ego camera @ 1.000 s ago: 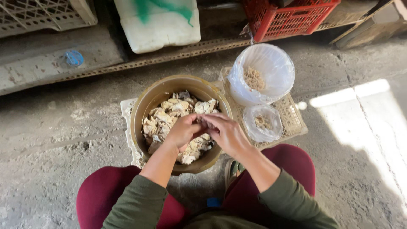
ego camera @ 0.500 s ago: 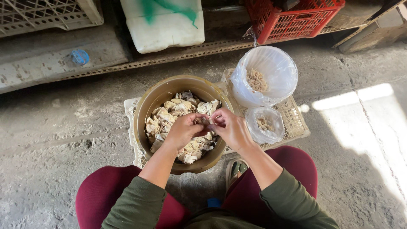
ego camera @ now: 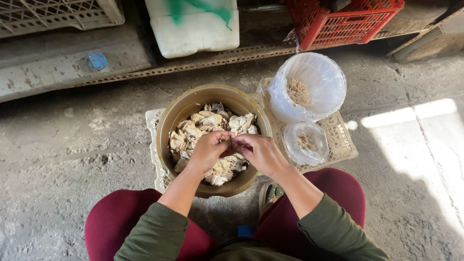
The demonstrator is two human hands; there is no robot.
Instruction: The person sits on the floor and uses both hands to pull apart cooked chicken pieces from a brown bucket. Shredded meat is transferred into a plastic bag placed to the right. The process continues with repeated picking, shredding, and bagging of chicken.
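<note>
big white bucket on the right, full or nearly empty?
Nearly empty. The plastic-lined white bucket holds only a small heap of shredded bits at the bottom; its walls show bare.

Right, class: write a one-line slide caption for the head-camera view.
Left hand and right hand pinch a pale piece over a brown bowl of pale chunks.

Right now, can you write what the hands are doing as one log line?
left hand pinching pale piece | right hand pinching same piece | over brown bowl | lined bucket beside

Bowl [ego camera: 166, 126] on crate [ego camera: 153, 126]; bucket [ego camera: 323, 79] to its right (bag [ego camera: 306, 142] in front).
</note>
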